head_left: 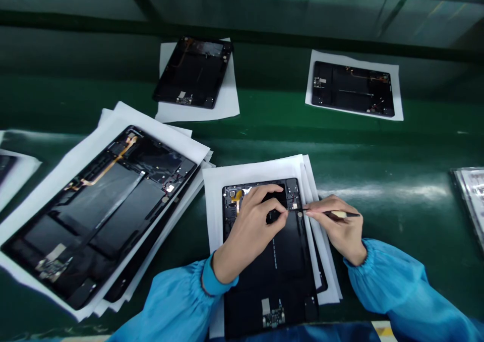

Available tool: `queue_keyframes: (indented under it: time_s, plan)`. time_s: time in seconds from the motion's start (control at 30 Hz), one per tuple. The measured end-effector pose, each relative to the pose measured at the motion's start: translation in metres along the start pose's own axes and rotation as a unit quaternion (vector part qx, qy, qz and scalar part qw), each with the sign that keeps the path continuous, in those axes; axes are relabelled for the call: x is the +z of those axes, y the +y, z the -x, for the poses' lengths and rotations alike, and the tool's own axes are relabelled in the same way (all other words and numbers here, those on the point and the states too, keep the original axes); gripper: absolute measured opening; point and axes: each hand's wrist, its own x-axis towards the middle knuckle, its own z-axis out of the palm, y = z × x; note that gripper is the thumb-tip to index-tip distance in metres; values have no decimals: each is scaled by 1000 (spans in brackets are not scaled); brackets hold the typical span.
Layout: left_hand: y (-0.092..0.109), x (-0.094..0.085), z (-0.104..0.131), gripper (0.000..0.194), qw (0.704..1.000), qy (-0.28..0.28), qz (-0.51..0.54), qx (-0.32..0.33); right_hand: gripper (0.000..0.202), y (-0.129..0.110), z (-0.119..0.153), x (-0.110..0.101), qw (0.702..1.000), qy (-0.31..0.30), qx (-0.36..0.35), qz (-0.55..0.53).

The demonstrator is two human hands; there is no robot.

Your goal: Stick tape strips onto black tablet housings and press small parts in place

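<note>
A black tablet housing (289, 261) with its inner parts exposed lies on white sheets in front of me. My left hand (257, 221) reaches over its upper half, thumb and index finger pinched near the right edge. Whatever sits between those fingertips is too small to make out. Held in my right hand (338, 226) is a pair of slim tweezers (344, 214), their dark tip at small parts by the housing's upper right edge. An orange flex cable (238, 196) shows partly behind my left hand, and a small circuit board (274, 316) sits at the housing's near end.
To the left, a stack of tablet housings (113, 206) interleaved with white sheets lies at a slant. Further back, one housing (194, 72) and another housing (353, 90) rest on paper on the green surface (272, 115). A clear tray-like object (472, 190) stands at the right edge.
</note>
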Motion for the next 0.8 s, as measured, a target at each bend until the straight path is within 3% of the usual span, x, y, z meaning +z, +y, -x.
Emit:
queue_keyframes:
  time_s: [0.23,0.33,0.43,0.5,0.57,0.63,0.73,0.8]
  plan:
    - [0,2,-2,11,1000,12,10,15,8,-1,0,-9,1000,19,-5,-11]
    - [2,-13,4,15,997,33,70,24,25,-18,-5,-4,999,27,-9,-41]
    - [3,-35,24,7,984,131,120,3,21,-38,-12,14,988,-96,-27,114]
    - [1,-45,43,4,978,163,124,-28,23,-45,-17,30,944,-206,-31,257]
    - [-2,-46,61,6,983,124,123,-60,27,-47,-24,43,896,-279,-22,344]
    - [-2,-41,76,8,985,66,131,-91,25,-49,-28,49,881,-305,-14,361]
    - [3,-27,91,22,966,-2,221,-132,26,-68,-21,41,909,-282,-36,303]
    - [9,-18,99,36,926,-37,339,-163,27,-89,-3,29,922,-264,-72,274]
